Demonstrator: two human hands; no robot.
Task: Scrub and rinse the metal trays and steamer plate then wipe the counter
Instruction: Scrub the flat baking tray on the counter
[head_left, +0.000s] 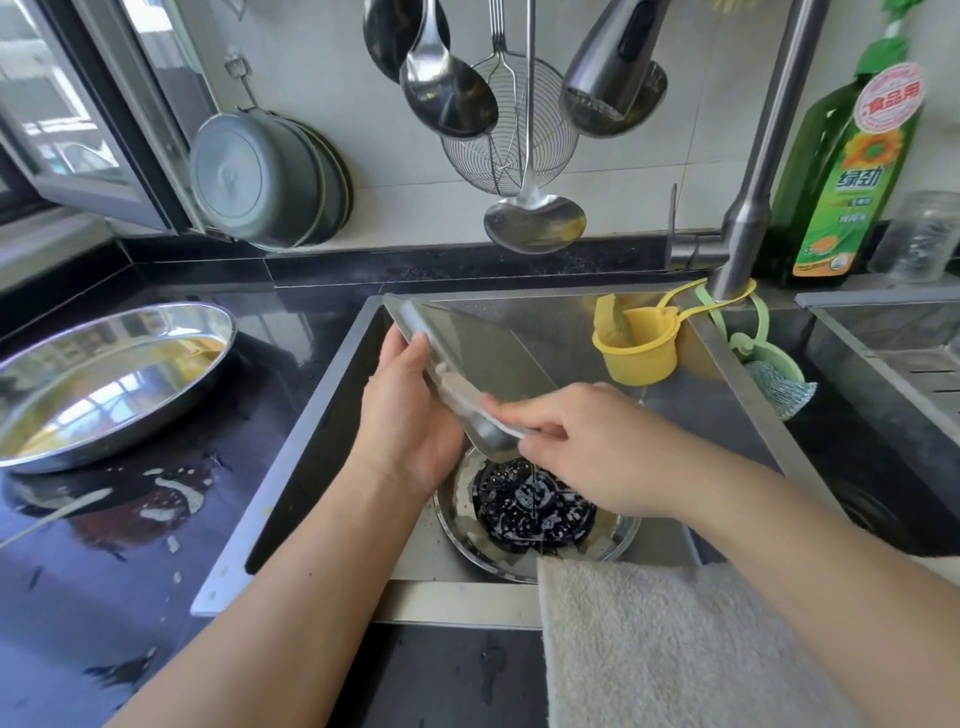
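Observation:
My left hand (410, 415) grips the left edge of a flat metal tray (467, 348) held tilted on edge over the sink (291, 457). My right hand (576, 447) presses a pale scrubbing cloth (467, 395) against the tray's lower rim, fingers curled round it. Below, at the sink bottom, lies a round metal tray (467, 540) holding the dark perforated steamer plate (535, 506) flecked with suds. A large oval metal tray (109, 379) rests on the black counter (104, 597) at the left.
A beige towel (675, 644) hangs over the sink's front edge. The faucet (748, 208), a green detergent bottle (841, 176), a yellow cup (639, 343) and a scrubber (779, 389) stand at the back right. Ladles and pans hang on the wall. Suds and water spot the counter.

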